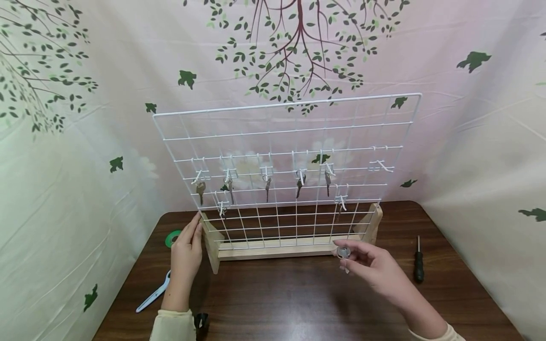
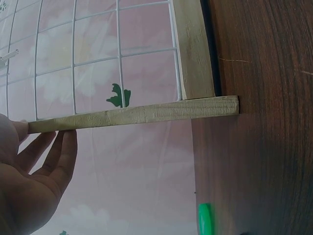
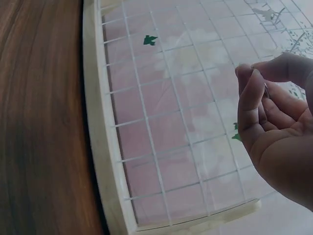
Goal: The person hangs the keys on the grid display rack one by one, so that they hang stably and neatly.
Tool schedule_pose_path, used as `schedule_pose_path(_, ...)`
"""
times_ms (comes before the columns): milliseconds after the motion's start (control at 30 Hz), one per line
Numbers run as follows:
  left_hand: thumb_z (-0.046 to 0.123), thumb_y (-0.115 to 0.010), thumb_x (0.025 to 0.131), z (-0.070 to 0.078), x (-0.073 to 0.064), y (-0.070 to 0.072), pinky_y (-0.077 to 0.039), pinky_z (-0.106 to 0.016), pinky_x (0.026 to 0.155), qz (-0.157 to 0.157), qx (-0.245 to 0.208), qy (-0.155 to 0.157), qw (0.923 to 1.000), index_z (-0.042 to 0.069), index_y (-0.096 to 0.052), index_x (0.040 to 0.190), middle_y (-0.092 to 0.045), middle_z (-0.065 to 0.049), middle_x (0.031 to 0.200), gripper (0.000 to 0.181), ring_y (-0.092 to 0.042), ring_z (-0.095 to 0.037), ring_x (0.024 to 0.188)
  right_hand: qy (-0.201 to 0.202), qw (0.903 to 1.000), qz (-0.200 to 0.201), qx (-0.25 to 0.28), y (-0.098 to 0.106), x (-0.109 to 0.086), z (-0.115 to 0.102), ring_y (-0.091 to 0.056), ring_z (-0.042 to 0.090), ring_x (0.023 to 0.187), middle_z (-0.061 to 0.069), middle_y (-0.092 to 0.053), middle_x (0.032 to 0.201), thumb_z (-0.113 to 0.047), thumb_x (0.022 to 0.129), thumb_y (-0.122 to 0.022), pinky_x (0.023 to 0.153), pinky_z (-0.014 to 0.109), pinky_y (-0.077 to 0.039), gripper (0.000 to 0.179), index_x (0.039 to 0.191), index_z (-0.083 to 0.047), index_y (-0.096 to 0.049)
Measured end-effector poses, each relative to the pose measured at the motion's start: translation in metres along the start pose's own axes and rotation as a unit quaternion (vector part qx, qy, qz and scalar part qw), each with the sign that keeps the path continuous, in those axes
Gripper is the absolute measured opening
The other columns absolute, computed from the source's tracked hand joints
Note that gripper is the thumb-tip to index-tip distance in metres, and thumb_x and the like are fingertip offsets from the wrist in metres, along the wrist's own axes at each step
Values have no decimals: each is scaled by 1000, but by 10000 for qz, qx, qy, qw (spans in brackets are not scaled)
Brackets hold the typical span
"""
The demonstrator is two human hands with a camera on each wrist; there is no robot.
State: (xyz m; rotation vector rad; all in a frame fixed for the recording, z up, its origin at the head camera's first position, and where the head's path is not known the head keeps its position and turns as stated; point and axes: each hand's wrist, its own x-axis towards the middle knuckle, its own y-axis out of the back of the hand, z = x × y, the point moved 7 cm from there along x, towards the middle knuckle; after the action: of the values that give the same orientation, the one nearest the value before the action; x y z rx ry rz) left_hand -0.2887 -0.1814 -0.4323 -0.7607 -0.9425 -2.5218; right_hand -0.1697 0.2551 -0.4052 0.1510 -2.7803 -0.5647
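head view: five keys [image 1: 267, 183] hang on the wire rack [image 1: 286, 170], three hooks bare; right hand [image 1: 375, 272] pinches another key [image 1: 343, 253] near the base, flat left hand [image 1: 186, 251] steadies the frame.

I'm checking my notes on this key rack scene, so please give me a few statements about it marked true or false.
1. The left hand touches the wooden stand of the wire grid. True.
2. The right hand holds nothing. False: it pinches a key.
3. Five keys hang on the grid's hooks. True.
4. The screwdriver lies left of the rack. False: it lies on the right.
5. The green tape roll hangs on a hook. False: it lies on the table.
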Motion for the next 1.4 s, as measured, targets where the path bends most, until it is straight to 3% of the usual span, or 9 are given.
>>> schedule_pose_path(333,15,-56,112,1,0,1,-57,-62,104,-3,38,25,10000,13,-60,153,-68,-23,145,41,-67,-45,131,-45,9982,474,-363,10,2,-12,-71,3,83,-16,-79,107,-8,104,-69,67,25,-61,36,140,-10,-69)
schedule_pose_path(533,17,-55,113,0,-1,1,-56,-62,106,-41,13,102,9999,16,-59,155,-67,-22,147,42,-66,-44,133,-51,9990,431,-87,14,2,-16,-73,8,78,-10,-83,113,-12,107,-65,66,28,-62,31,137,-3,-70)
schedule_pose_path(733,18,-54,113,-2,-2,1,-57,-63,104,-93,38,83,9999,16,-58,156,-67,-22,147,43,-67,-45,131,139,9990,422,70,22,5,-26,-72,11,75,-13,-83,114,-8,109,-62,66,29,-63,31,137,1,-70)
schedule_pose_path(1000,18,-54,114,-1,-3,1,-58,-64,103,-103,52,76,9999,16,-58,156,-67,-22,146,42,-67,-45,130,246,9967,769,-64,44,11,-44,-77,11,77,-12,-83,117,-8,109,-61,60,28,-63,31,139,-3,-69)
schedule_pose_path(1167,18,-55,113,1,-2,1,-58,-64,102,-91,82,28,9999,16,-58,155,-68,-22,145,42,-68,-46,129,265,9924,1076,534,59,17,-52,-81,14,81,-8,-83,118,-8,109,-61,68,24,-64,28,135,0,-68)
schedule_pose_path(1400,18,-55,113,2,-1,0,-58,-64,102,-63,56,-2,10000,16,-59,155,-68,-22,145,42,-68,-46,129,586,9840,1351,1007,76,24,-67,-78,13,75,-5,-83,119,-4,110,-58,64,22,-60,18,127,-1,-60)
